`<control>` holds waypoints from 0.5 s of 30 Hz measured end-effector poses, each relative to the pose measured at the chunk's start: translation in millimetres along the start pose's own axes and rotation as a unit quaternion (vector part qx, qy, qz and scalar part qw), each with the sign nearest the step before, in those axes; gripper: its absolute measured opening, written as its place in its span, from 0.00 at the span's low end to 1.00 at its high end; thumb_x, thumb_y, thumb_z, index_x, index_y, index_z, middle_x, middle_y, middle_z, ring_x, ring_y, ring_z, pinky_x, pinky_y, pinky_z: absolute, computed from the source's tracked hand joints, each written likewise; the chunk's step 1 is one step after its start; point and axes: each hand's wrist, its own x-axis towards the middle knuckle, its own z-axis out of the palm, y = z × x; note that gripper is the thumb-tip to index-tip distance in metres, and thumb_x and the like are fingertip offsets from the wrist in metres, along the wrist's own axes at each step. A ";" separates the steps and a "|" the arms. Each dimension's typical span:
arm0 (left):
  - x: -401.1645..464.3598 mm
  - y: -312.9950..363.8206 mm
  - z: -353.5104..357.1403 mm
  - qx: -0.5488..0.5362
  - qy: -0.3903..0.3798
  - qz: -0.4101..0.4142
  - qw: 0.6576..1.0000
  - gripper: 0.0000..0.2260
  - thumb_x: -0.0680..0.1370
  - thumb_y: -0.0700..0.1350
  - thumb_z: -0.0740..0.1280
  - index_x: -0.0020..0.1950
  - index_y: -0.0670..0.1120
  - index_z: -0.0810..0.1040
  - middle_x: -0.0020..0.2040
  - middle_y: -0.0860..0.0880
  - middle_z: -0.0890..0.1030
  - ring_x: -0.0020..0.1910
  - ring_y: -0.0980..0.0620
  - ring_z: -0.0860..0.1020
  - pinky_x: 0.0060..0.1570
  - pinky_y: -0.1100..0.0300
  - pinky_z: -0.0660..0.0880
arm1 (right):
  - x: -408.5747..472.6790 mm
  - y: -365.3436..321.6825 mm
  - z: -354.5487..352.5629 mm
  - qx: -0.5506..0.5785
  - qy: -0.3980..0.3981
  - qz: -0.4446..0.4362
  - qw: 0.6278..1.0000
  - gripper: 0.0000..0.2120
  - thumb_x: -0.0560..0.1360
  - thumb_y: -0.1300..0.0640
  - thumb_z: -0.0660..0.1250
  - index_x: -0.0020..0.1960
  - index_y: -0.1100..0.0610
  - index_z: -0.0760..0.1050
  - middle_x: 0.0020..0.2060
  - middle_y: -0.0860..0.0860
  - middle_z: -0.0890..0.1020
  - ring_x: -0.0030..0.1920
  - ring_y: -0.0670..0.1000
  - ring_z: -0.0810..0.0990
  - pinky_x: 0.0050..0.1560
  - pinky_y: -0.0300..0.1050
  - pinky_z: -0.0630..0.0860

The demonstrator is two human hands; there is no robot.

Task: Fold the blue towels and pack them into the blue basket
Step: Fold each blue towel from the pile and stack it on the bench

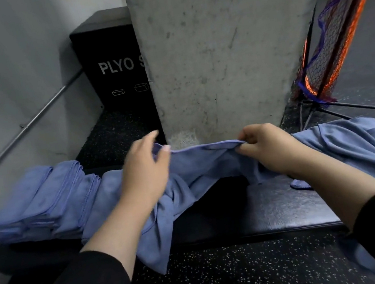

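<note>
Over the black padded table [279, 208], the left hand [147, 173] and right hand [266, 146] each pinch the top edge of a crumpled blue microfibre towel [205, 163]. Folded blue towels [40, 203] are stacked on the table's left end.

I see both hands on a blue towel [209, 160] over the bench [280, 210], right hand [266, 146] pinching its top edge, left hand [146, 171] gripping the bunched end, folded stack [40, 203] at left, loose towels [365, 144] at right
</note>
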 end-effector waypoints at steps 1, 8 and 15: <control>-5.0 10.7 3.8 -0.032 -0.047 0.058 0.997 0.20 0.81 0.52 0.64 0.73 0.51 0.73 0.67 0.52 0.75 0.66 0.53 0.73 0.67 0.57 0.68 | -1.8 -4.2 -0.2 0.021 -0.009 -0.008 1.000 0.06 0.76 0.55 0.69 0.42 0.55 0.79 0.29 0.47 0.78 0.30 0.45 0.72 0.30 0.36 0.67; -24.4 38.5 28.9 -0.038 -0.201 0.130 0.970 0.23 0.82 0.52 0.66 0.77 0.53 0.68 0.72 0.57 0.72 0.72 0.60 0.67 0.72 0.59 0.63 | -10.5 -12.7 -0.4 0.111 -0.108 -0.004 0.988 0.10 0.80 0.51 0.65 0.48 0.55 0.82 0.36 0.62 0.82 0.32 0.51 0.75 0.34 0.44 0.70; -10.4 30.0 28.2 -0.071 -0.115 0.043 0.990 0.16 0.82 0.48 0.64 0.36 0.45 0.67 0.29 0.53 0.67 0.29 0.55 0.64 0.31 0.59 0.61 | -9.3 -3.6 -5.5 -0.004 -0.124 -0.014 0.992 0.05 0.74 0.56 0.71 0.40 0.56 0.80 0.33 0.54 0.83 0.31 0.46 0.74 0.36 0.45 0.73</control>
